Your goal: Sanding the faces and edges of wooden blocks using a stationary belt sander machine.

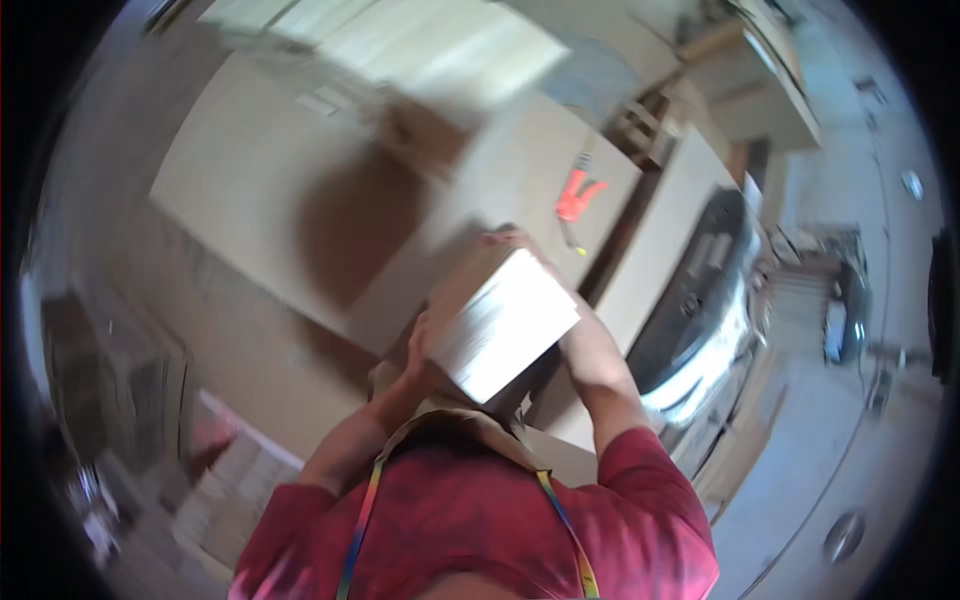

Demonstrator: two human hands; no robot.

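Both of my hands grip a box-shaped block [510, 325] just in front of my chest. Its top face is bright and pale, and its side is brown; glare and blur hide what it is made of. My left hand [417, 350] presses against its near left side. At the far end, the fingers of my right hand [515, 238] curl over the edge, with that forearm running along the right side. Beneath lies a brown tabletop [250, 180]. A tool with orange-red handles [575, 197], resembling pliers, rests on it beyond my right hand.
Pale stacked boards [420, 50] lie at the far side. To the right sits a dark, shiny, rounded object [700, 290], past a long pale panel [650, 250]. Cartons or boards [120, 380] stand at left. A cable [835, 480] crosses the floor at right.
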